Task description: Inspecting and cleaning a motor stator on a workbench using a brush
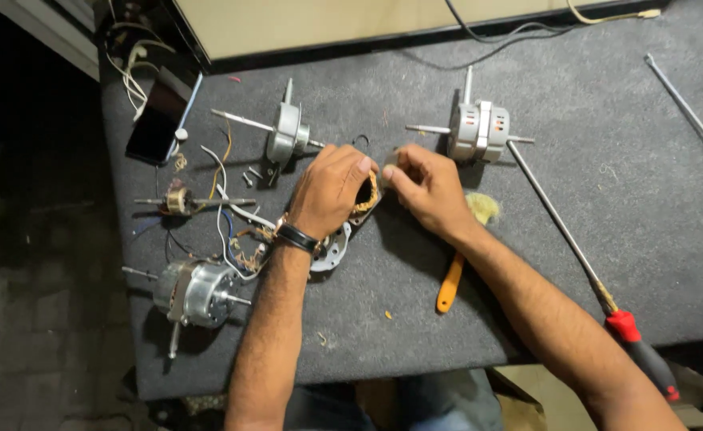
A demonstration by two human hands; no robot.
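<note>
Stator winding (367, 194), copper coils exposed, is grasped by the left hand (329, 190), clenched around it, and pinched by the right hand (425, 187). Its cover plate (332, 249) lies detached just below the grip; dismantling judged well advanced, reassembly outstanding.

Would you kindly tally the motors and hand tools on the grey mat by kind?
Assembled fan motors: 3 — top centre, top right, lower left
Bare rotor on a shaft: 1
Copper-wound stator, held by the left hand and right hand: 1
Red-handled screwdriver: 1
Orange-handled tool: 1
Total: 7
</note>
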